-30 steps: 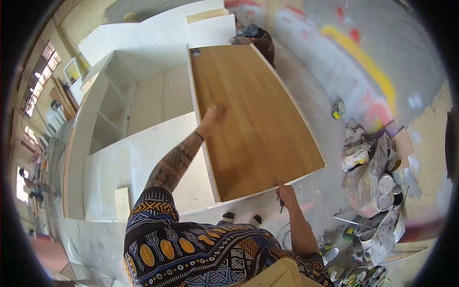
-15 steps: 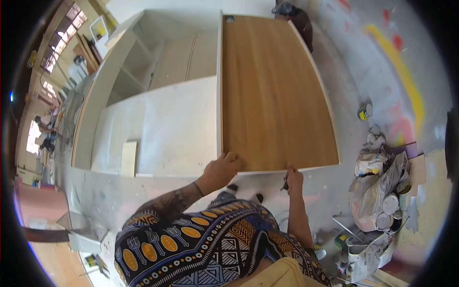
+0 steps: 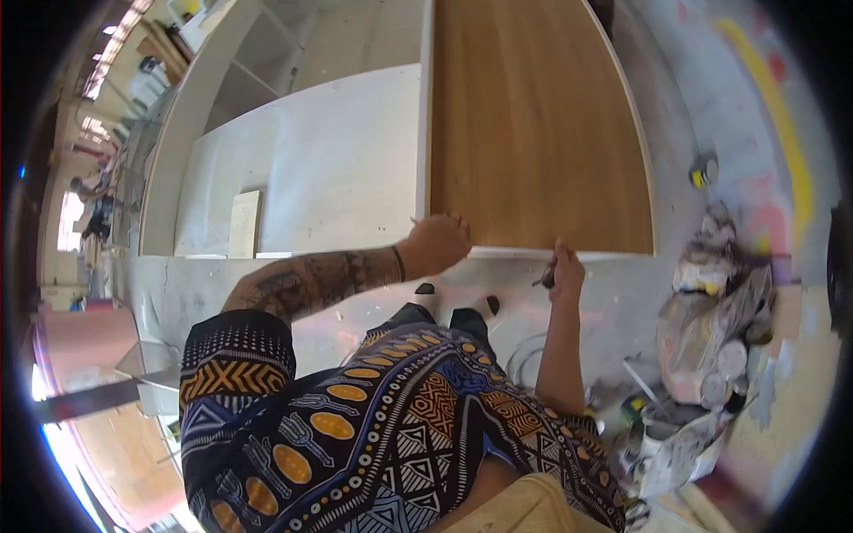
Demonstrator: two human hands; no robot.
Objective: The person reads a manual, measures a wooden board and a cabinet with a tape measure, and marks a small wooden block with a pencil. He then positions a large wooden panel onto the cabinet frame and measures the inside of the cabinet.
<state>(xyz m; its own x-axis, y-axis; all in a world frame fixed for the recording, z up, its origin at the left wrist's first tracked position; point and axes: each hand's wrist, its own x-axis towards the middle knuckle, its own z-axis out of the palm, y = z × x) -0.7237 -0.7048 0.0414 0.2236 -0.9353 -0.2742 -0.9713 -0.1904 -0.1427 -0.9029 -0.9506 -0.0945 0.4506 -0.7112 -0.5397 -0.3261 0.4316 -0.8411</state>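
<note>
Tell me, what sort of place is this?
Probably a furniture workshop where painting is done: there is a large white cabinet with a brown panel, cans among a messy heap, and a wall streaked yellow and red.

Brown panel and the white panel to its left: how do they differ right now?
Color: the brown panel shows wood grain; the white panel is pale and smudged.
Extent: the brown panel runs out of the picture's top; the white panel stops lower, below an open compartment.
Contact: the left hand is at the brown panel's near left corner; neither hand is at the white panel.
Shared: both look flat.
</note>
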